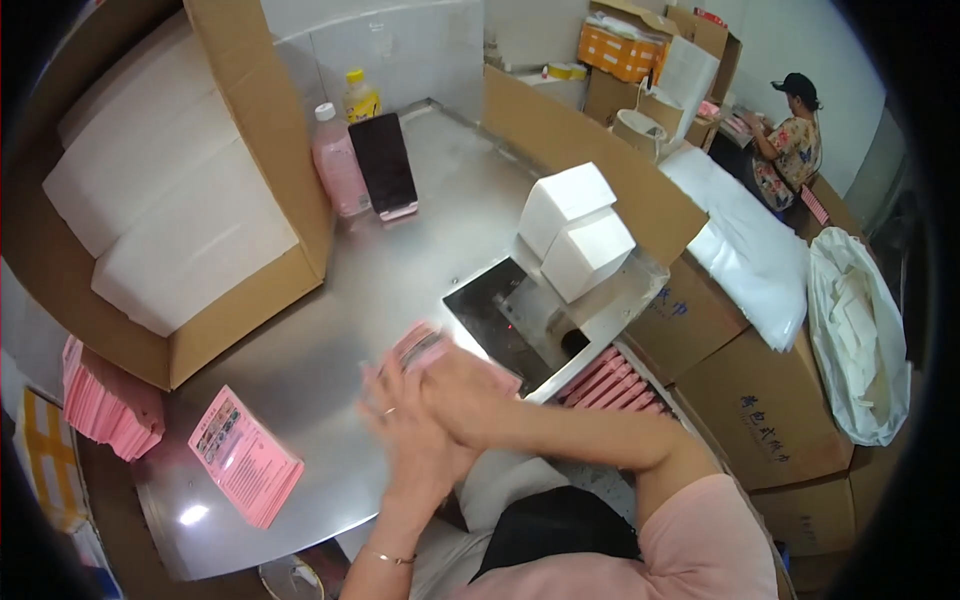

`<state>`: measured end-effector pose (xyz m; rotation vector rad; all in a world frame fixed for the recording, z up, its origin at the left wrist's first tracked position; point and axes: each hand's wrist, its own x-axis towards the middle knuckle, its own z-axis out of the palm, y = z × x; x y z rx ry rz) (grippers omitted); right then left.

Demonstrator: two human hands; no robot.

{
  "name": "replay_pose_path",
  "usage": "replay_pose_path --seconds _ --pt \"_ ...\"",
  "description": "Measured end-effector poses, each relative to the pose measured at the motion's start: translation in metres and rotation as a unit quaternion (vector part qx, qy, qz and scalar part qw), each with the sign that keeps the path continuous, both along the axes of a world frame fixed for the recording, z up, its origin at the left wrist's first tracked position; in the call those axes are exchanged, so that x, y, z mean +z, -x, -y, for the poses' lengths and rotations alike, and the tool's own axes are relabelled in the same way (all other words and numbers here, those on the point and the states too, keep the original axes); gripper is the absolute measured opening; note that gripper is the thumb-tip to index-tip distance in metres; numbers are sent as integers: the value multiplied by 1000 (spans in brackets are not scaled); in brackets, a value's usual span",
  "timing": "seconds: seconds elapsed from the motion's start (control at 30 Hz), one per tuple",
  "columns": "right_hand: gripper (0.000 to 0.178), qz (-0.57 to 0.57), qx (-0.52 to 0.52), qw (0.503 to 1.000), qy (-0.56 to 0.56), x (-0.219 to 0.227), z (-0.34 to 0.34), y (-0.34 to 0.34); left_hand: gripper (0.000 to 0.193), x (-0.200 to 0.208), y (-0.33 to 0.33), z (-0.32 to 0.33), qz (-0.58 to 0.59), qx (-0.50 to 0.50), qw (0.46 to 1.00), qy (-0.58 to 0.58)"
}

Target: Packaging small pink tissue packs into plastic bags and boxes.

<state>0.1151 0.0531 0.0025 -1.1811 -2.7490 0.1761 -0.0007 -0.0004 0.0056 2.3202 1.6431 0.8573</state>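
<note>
My two hands come together over the metal table, smeared by motion, around a pink printed packet (425, 345). My left hand (400, 408) is at the packet's left end, with its blurred fingers partly curled against it. My right hand (462, 392) crosses over the packet and grips it, its fingers mostly hidden; pink shows beyond both sides of that hand. Left of my hands lies a neat stack of pink printed packets (245, 455). Farther left, more pink packets (110, 400) lean in a thick pile beside the big carton.
An open cardboard carton (245, 130) stands on the left of the metal table (420, 235). A phone (383, 165) leans near two bottles. White boxes (578, 230) flank a dark recessed panel (520, 320). Cartons (770, 410) are stacked at right; a person (790, 145) works behind them.
</note>
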Motion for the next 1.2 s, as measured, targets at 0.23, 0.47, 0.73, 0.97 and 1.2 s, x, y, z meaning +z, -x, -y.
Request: replay_pose_path --seconds 0.23,0.47,0.73,0.97,1.2 --pt "24 -108 -253 899 -340 48 -3 -115 53 -5 28 6 -103 73 991 -48" --pt "19 -96 -358 874 -313 25 -39 -175 55 -3 24 2 -122 39 987 -97" --pt "16 -172 -339 872 -308 26 -37 -176 41 -10 18 -6 -122 -17 990 -63" --pt "15 -188 -337 875 -291 28 -37 -179 32 -14 18 -6 -91 -25 990 -103" --pt "14 -190 -319 879 -299 22 -38 -182 27 -9 17 -4 -70 -27 995 -59"
